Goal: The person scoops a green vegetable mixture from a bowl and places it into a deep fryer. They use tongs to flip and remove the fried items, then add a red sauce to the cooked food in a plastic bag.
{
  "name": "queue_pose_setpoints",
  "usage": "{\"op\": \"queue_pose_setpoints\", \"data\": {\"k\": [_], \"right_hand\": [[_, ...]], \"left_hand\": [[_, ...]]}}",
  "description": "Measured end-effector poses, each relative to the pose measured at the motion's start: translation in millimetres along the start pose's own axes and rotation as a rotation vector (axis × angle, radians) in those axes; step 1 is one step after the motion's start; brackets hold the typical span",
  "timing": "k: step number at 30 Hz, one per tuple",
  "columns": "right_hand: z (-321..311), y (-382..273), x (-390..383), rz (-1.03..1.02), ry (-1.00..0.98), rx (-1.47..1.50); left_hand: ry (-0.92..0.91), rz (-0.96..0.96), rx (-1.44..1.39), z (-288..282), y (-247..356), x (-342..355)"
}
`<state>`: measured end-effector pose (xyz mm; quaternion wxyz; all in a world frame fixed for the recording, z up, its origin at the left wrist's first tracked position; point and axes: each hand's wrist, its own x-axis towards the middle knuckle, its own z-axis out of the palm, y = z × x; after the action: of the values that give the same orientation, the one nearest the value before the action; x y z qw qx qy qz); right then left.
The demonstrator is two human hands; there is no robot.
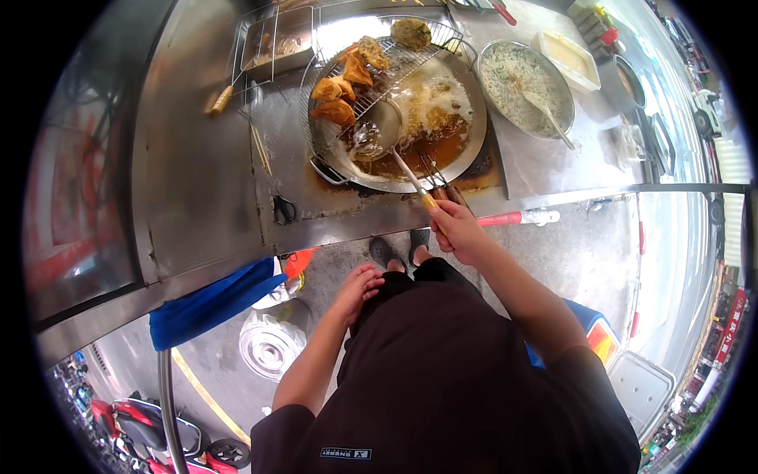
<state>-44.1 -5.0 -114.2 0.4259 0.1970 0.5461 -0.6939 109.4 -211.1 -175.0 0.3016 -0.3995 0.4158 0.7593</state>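
Note:
My right hand [458, 231] is closed around the wooden handle of a long-handled skimmer [410, 175]. The skimmer's round head dips into the bubbling oil [450, 96] of a wide wok [475, 142], at the left of the pan. Over the wok's far left side lies a wire draining rack [384, 93] with several golden fried pieces [357, 69] and a round browned cake [410, 33]. Two more wooden-handled wire tools [447, 192] lean on the near rim, beside my right hand. My left hand [359, 292] hangs before my body, fingers loosely bent and holding nothing.
Right of the wok stand a bowl of pale batter with green bits [525, 87], its spoon [545, 110] and a white tub [567, 59]. Scissors [283, 210], tongs [259, 146] and a wire basket [272, 47] lie left. A blue cloth [213, 304] hangs over the counter edge.

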Motion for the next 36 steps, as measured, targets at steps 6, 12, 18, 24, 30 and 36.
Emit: {"op": "queue_pose_setpoints", "data": {"k": [6,12,18,24,30,36], "right_hand": [[25.2,-8.8,60.8,-0.050,-0.089,0.189],[9.3,-21.6,62.1,-0.084,-0.045,0.322],[-36.1,-17.6,3.5,-0.111,0.004,0.266],[-55.0,-2.7,-59.6,-0.188,0.158,0.019],[-53.9,4.8,-68.6,-0.116,0.194,0.038],[4.8,-60.1,-32.5,-0.298,-0.001,-0.009]], "left_hand": [[0.361,0.027,-0.127,-60.5,-26.1,-32.1],[0.380,0.071,-0.139,-60.1,-28.2,-28.0],[0.266,0.055,-0.007,-39.6,-10.8,-13.5],[0.218,0.068,0.074,-34.4,5.2,8.3],[0.253,0.095,0.171,-31.1,12.0,6.1],[0.403,0.104,0.064,-44.7,-12.6,-12.3]]}}
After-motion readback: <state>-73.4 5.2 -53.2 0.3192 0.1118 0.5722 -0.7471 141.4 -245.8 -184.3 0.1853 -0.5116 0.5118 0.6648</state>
